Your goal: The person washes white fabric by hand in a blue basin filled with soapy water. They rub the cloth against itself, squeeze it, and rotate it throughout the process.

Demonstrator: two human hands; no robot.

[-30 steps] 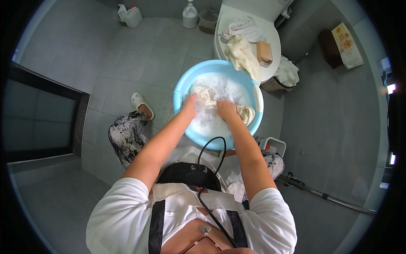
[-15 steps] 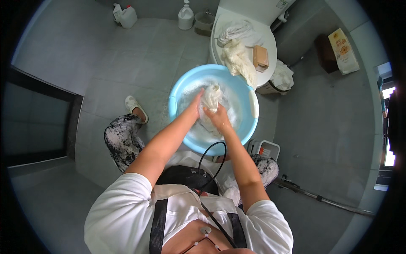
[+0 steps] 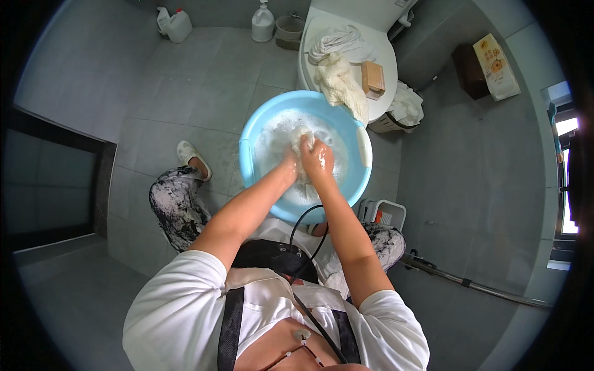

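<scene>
A: Shifted since the half-second-earlier frame: cloth lowered from above the suds back to the waterline; both hands brought closer together at frame centre.

B: Confirmed. Left hand clamped on the cloth's lower left part; right hand clamped on its right side. Knuckles nearly touching, foam on both.

A: Location of cloth?

B: Inside the basin, upper centre of frame, just above the hands and partly hidden by them. Pale, bunched, half sunk in suds.

A: Key relation?

B: Cloth lying up-frame from both hands, away from the body. Long axis running roughly up and down the frame, upper end free, lower end gripped. Right hand a little higher in frame, so nearer the free end; left hand lower, nearer the body.

A: Surroundings?

B: Toilet lid at upper right centre, carrying white towels and a tan soap bar, one towel hanging over the basin's rim. White jugs at upper left. Small white stool at lower right of the basin. Patterned trouser knees on either side, grey tile floor all round.
</scene>
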